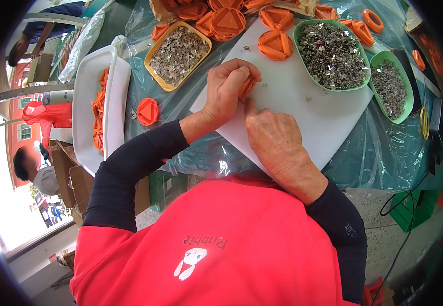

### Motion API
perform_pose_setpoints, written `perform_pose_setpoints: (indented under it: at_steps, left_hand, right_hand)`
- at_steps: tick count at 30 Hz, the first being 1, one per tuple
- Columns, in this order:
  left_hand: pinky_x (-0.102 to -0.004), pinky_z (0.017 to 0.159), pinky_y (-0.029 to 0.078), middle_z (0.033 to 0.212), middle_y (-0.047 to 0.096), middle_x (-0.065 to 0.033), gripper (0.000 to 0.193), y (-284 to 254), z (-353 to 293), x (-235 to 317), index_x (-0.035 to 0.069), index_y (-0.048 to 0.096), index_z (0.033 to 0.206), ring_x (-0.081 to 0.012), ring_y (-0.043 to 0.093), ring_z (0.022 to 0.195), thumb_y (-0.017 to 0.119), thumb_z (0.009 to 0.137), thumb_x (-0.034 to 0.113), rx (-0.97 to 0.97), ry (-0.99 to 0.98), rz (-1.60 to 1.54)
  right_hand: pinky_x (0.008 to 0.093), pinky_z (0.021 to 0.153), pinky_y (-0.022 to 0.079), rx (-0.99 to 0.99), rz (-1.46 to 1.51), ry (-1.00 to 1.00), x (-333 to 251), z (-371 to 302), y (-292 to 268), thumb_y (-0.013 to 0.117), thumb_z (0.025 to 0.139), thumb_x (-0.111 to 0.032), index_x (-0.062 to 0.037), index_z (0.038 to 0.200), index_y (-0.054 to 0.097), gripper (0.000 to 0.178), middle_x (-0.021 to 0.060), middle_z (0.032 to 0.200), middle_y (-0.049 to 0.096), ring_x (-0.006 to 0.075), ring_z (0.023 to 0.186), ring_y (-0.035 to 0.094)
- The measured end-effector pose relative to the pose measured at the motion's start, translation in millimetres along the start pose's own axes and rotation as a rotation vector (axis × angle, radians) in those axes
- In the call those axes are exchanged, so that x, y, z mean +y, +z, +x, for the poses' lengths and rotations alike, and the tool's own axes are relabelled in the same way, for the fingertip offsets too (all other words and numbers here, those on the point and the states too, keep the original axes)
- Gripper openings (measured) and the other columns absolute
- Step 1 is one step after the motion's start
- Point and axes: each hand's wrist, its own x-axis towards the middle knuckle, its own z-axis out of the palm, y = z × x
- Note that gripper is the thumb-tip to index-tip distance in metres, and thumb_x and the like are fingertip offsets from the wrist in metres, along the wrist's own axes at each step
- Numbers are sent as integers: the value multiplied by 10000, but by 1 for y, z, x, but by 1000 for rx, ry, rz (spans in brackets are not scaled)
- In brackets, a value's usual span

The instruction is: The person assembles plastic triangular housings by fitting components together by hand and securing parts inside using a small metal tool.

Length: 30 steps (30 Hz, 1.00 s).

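My left hand is closed on an orange plastic piece, held over the white board. Much of that piece is hidden by the fingers. Just to its right, my right hand has its fingers curled, with the index finger reaching up to the piece's lower edge. Whatever the right fingertips pinch is hidden. Beyond the hands, an orange round piece with a triangular frame lies on the board. A yellow tray of small shiny metal bits is nearest my left hand.
Two green trays, one large and one smaller, hold small metal parts on the right. More orange pieces are heaped at the far edge. A white tub with orange pieces stands left, near a loose orange piece.
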Motion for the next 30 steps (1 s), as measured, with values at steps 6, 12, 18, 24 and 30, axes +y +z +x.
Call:
perform_pose_setpoints:
  at_steps: [6, 12, 18, 24, 30]
  left_hand:
    - [-208, 495, 335, 671, 548, -26, 230, 1, -1, -2, -51, 596, 781, -53, 409, 552, 447, 831, 117, -1, -27, -49]
    - [-246, 696, 435, 816, 617, -93, 253, -4, -2, 1, -39, 602, 853, -125, 537, 743, 428, 834, 143, -61, -61, 88]
    - [-249, 654, 438, 818, 621, -93, 255, -8, -1, 2, -38, 600, 864, -131, 542, 728, 422, 841, 143, -72, -50, 82]
    - [-211, 508, 370, 684, 569, -21, 243, -2, 0, -2, -40, 605, 784, -56, 442, 566, 437, 836, 128, 7, 15, 46]
    - [-210, 495, 358, 670, 565, -18, 238, -2, -1, -2, -40, 603, 780, -52, 434, 554, 444, 836, 127, -4, 22, 49]
  right_hand:
    - [327, 477, 507, 47, 26, 14, 0, 7, 6, 589, 697, -59, -39, 662, 625, 53, 117, 590, 617, 238, 552, 644]
    - [389, 527, 510, -42, 127, 63, 7, 2, 5, 510, 743, -21, -14, 1018, 561, 279, 146, 622, 605, 310, 559, 620]
    - [391, 525, 508, -93, 130, 73, 6, -3, 0, 501, 753, -26, -33, 1190, 523, 437, 132, 618, 603, 310, 554, 614]
    - [327, 481, 511, 14, 54, 29, 7, -3, 3, 535, 743, -52, 10, 1084, 549, 347, 109, 549, 597, 238, 494, 627]
    - [374, 527, 516, -90, 68, 94, 1, -2, -2, 520, 745, -32, -31, 1213, 501, 469, 130, 628, 606, 293, 537, 616]
